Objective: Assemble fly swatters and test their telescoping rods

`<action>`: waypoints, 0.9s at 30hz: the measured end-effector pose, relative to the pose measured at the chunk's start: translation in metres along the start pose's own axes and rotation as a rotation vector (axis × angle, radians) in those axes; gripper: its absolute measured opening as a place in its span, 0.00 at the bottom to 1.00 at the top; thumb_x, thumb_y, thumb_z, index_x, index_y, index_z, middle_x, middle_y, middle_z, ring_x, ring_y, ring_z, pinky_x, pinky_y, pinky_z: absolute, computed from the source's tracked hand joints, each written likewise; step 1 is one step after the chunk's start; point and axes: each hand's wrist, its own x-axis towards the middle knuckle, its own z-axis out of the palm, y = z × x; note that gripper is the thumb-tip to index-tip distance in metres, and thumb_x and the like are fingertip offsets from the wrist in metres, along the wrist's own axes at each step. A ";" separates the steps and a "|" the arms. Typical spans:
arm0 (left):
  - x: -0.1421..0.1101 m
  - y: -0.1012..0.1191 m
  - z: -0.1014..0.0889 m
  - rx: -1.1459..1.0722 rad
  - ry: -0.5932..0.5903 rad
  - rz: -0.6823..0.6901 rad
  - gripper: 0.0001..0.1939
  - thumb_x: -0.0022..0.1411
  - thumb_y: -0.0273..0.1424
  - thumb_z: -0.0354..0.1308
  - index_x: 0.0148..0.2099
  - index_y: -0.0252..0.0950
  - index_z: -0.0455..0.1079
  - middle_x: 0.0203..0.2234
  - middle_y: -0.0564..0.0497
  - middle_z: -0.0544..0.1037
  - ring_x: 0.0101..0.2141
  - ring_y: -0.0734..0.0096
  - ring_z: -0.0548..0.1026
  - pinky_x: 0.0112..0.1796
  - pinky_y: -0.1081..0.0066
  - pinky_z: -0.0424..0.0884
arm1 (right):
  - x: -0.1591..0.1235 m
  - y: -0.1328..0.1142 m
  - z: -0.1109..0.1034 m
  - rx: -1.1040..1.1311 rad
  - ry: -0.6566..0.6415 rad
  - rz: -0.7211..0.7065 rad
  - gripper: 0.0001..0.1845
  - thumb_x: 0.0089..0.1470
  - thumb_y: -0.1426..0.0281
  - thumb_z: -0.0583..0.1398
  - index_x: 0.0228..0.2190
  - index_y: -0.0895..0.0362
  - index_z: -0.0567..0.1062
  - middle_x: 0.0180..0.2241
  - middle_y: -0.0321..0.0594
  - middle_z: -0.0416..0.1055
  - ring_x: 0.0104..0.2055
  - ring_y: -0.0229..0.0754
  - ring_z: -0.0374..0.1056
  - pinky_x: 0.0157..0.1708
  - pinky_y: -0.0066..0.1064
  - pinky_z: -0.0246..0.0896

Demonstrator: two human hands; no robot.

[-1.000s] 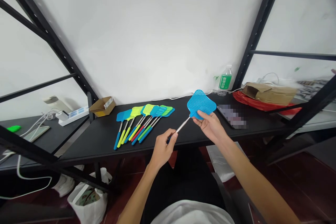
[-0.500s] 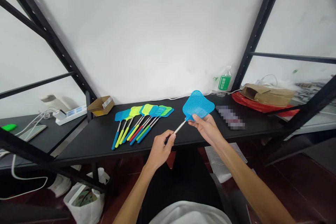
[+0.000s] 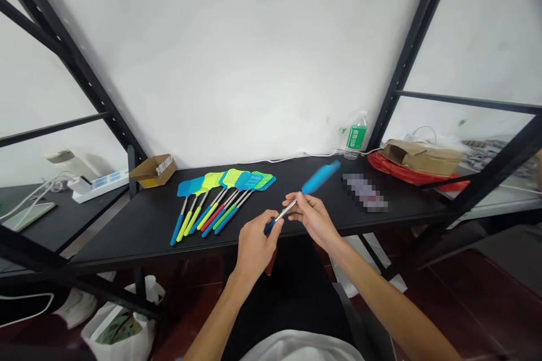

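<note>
Between my hands, over the front of the black table [image 3: 144, 225], is a fly swatter [image 3: 320, 178] with a blue head, a metal shaft and a dark blue grip. Its head is seen nearly edge-on and is blurred. My left hand [image 3: 257, 240] is closed around the grip, near where the shaft begins. My right hand [image 3: 311, 217] pinches the shaft just below the head. To the left, several more fly swatters [image 3: 214, 218] lie side by side, partly overlapping, with blue, yellow and green heads and blue, yellow, red and green grips.
An open cardboard box [image 3: 153, 171] sits at the table's back left, near a white power strip [image 3: 101, 185]. A bottle with a green label [image 3: 356, 135] stands by the right post. A pixelated flat object [image 3: 365, 192] lies right of my hands. Black shelf posts flank both sides.
The swatter's head has turned from face-on to nearly edge-on. My right hand has shifted from the head's base down onto the shaft. The whole view has shifted slightly.
</note>
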 end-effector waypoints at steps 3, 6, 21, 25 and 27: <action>-0.002 -0.003 0.001 0.145 0.066 -0.013 0.07 0.69 0.38 0.55 0.43 0.43 0.72 0.29 0.54 0.78 0.26 0.68 0.73 0.28 0.71 0.57 | 0.001 0.006 0.000 0.010 0.069 0.005 0.23 0.51 0.47 0.66 0.34 0.54 0.79 0.36 0.44 0.79 0.41 0.46 0.76 0.36 0.34 0.72; -0.004 -0.005 0.004 0.246 0.045 0.002 0.09 0.70 0.39 0.53 0.46 0.44 0.73 0.30 0.52 0.80 0.26 0.66 0.74 0.27 0.70 0.53 | 0.003 0.013 0.000 0.029 0.096 0.008 0.24 0.50 0.46 0.66 0.30 0.54 0.77 0.34 0.43 0.79 0.40 0.47 0.76 0.36 0.35 0.72; 0.007 -0.016 -0.010 -0.387 -0.404 -0.258 0.20 0.68 0.46 0.51 0.38 0.36 0.76 0.26 0.50 0.81 0.17 0.71 0.71 0.23 0.72 0.62 | 0.017 0.005 -0.024 0.076 0.231 -0.005 0.23 0.46 0.50 0.71 0.26 0.57 0.76 0.30 0.42 0.81 0.37 0.46 0.79 0.33 0.30 0.71; 0.002 -0.021 -0.023 0.093 -0.075 -0.096 0.15 0.66 0.44 0.57 0.44 0.43 0.80 0.36 0.50 0.84 0.35 0.60 0.80 0.35 0.68 0.67 | 0.028 -0.017 -0.050 0.184 0.429 -0.030 0.18 0.54 0.56 0.68 0.26 0.57 0.74 0.29 0.40 0.81 0.34 0.42 0.79 0.29 0.26 0.70; 0.002 -0.023 -0.025 0.239 -0.014 -0.025 0.14 0.67 0.43 0.56 0.45 0.45 0.81 0.40 0.51 0.85 0.37 0.59 0.81 0.35 0.68 0.66 | 0.031 -0.027 -0.061 0.206 0.469 -0.063 0.16 0.58 0.58 0.66 0.27 0.57 0.75 0.29 0.40 0.81 0.32 0.40 0.79 0.27 0.24 0.69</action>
